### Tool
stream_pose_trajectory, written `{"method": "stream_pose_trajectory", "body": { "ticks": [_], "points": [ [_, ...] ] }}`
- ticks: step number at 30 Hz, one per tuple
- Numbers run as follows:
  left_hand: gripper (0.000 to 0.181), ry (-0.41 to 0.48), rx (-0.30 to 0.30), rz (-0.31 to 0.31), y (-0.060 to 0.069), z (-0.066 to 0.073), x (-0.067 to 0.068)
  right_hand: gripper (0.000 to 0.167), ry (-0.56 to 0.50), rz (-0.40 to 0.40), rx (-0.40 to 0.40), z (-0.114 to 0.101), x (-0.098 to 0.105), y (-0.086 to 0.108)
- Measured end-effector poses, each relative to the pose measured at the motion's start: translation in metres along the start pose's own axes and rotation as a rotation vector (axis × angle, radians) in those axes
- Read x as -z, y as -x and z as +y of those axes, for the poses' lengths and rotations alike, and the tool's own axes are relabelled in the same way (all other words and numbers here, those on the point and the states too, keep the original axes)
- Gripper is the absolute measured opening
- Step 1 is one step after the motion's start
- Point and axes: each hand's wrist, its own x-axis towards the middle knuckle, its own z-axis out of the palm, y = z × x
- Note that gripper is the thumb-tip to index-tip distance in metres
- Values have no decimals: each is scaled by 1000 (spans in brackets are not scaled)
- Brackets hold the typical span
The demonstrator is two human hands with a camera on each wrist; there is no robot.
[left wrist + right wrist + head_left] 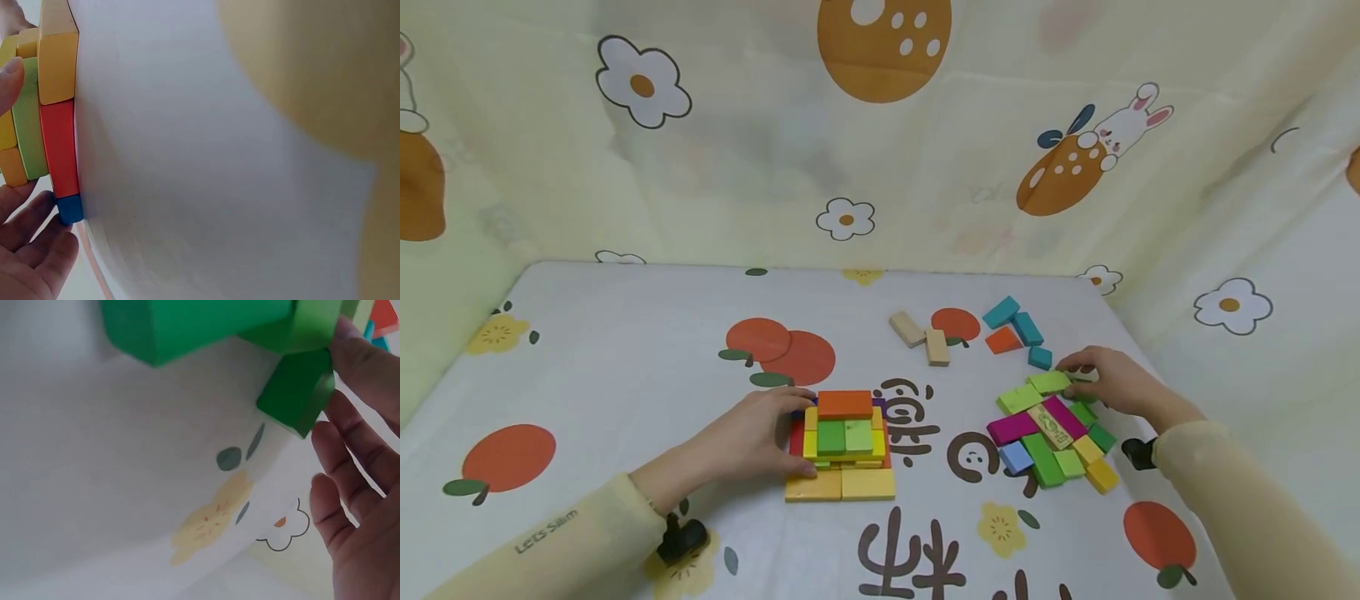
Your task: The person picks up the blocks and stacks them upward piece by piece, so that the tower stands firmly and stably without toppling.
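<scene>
A layered stack of coloured wooden blocks stands left of the table's middle, an orange block on top and pale yellow ones along its front base. My left hand holds its left side, thumb at the front and fingers round the back; a red block and a blue block show low in the left wrist view. At the right, my right hand is at the back edge of a cluster of loose blocks. Its thumb and index finger pinch a dark green block, mostly hidden in the head view.
Behind the cluster lie several teal blocks and an orange-red block. Two plain wooden blocks lie farther left. A printed cloth covers the table, and a patterned curtain hangs along its back edge.
</scene>
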Motion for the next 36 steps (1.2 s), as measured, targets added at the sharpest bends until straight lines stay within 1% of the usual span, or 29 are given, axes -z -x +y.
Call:
{"method": "stream_pose_trajectory", "body": {
  "ticks": [3, 6, 9, 11, 14, 20, 21, 24, 27, 29, 33, 36],
  "points": [
    [79, 2, 15, -7, 0, 0, -1, 38, 15, 13, 9, -1, -2, 2],
    [79, 8, 29, -12, -1, 1, -2, 39, 20, 27, 16, -4, 0, 5],
    [78, 14, 36, -12, -2, 2, -2, 40, 15, 60, 19, -17, 6, 9],
    [78, 13, 33, -9, -1, 2, -2, 40, 10, 91, 38, -35, 9, 10],
    [77, 9, 27, -4, -1, 2, -2, 38, 19, 143, 104, -75, 9, 14],
    [78, 11, 33, -1, -1, 2, -2, 31, 27, 223, 335, -162, -4, 24],
    [78, 13, 36, -2, -1, 2, -2, 30, 31, 230, 377, -174, -7, 25],
    [78, 5, 25, 2, -2, 1, -2, 30, 55, 235, 471, -206, -16, 30],
    [78, 6, 17, 3, -2, 0, -2, 29, 99, 224, 542, -229, -26, 33],
    [78, 7, 15, 2, -2, 0, -2, 30, 137, 218, 569, -240, -34, 33],
    [79, 10, 23, -1, -2, 0, -2, 31, 184, 224, 612, -256, -45, 33],
    [79, 11, 25, 0, -3, -1, -2, 31, 199, 225, 619, -262, -50, 31]
  ]
}}
